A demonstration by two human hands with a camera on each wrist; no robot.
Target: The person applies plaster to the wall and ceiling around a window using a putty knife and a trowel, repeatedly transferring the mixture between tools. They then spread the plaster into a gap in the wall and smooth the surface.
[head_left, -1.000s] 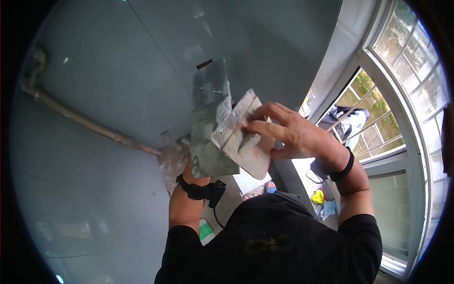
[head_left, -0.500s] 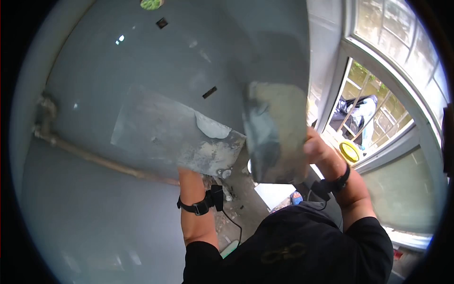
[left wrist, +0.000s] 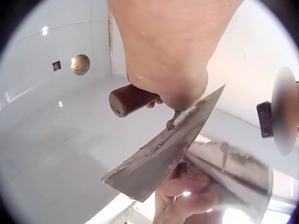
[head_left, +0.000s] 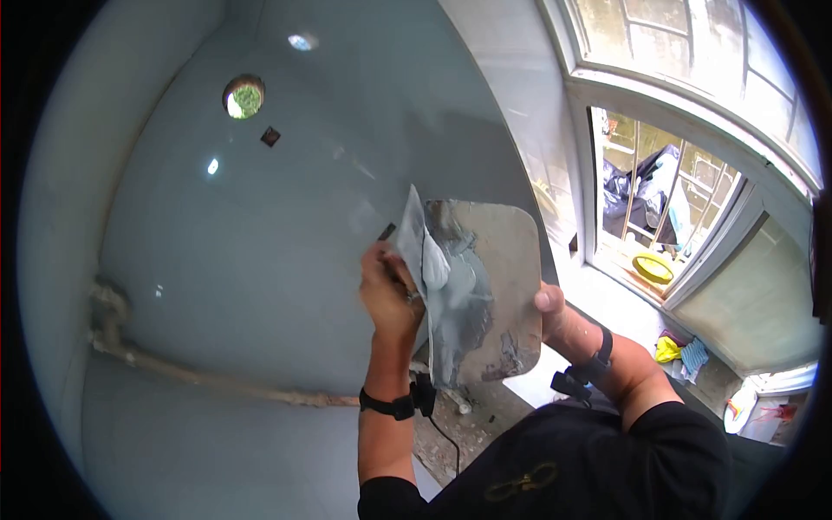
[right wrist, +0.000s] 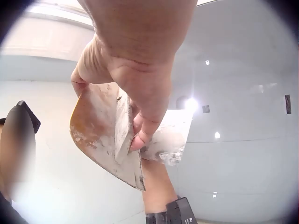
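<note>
My left hand (head_left: 392, 290) grips a plastering trowel by its dark reddish handle (left wrist: 131, 100). The thin metal blade (left wrist: 161, 156) shows its back, streaked with dried plaster, in the left wrist view. Facing it is a rectangular hawk board (head_left: 513, 260) with rounded corners, smeared with wet grey plaster (head_left: 464, 299). A pale lump of plaster (head_left: 436, 263) sits where the trowel edge meets the board. My right hand (right wrist: 133, 60) holds the board from behind, fingers around its raised grip (right wrist: 123, 130); in the head view its thumb lies at the board's right edge.
Smooth grey wall panels (head_left: 286, 225) surround the work, with a round hole (head_left: 243, 97) high up. A pipe (head_left: 208, 380) runs along the lower left. At right stands a barred window (head_left: 641, 182) with a yellow round item (head_left: 653, 268) on its sill.
The trowel has swung from flat at the left to upright against the board's left side. The hawk board has turned so its plastered face shows to the head camera. The view has shifted upward.
</note>
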